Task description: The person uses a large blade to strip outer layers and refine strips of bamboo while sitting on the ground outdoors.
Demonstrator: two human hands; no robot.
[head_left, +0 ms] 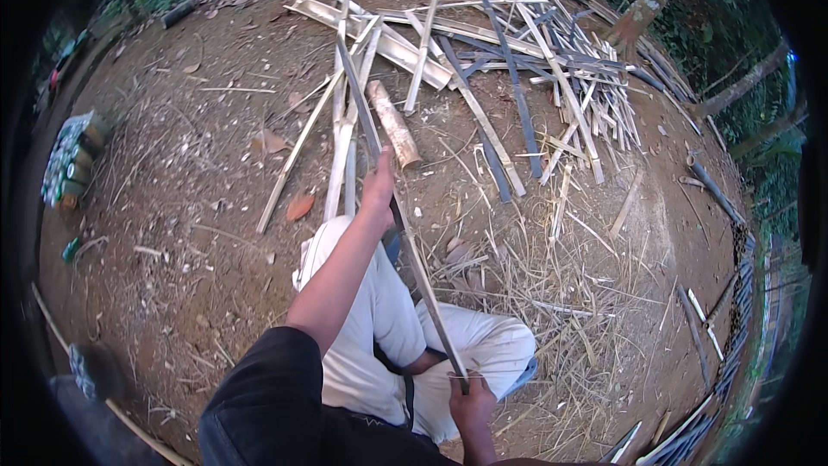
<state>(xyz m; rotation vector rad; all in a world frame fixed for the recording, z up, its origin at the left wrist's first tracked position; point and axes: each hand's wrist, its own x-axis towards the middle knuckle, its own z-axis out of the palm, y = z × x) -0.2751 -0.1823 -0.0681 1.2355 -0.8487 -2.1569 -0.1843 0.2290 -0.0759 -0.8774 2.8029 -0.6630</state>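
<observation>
fingers of left hand and right hand closed on one long strip. if either grip slides, the edge, likely sharp, could cut skin.

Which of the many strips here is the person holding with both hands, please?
The long, slender strip running diagonally from beyond the left hand back to the right hand; the other strips lie about the ground, in neither hand.
</observation>
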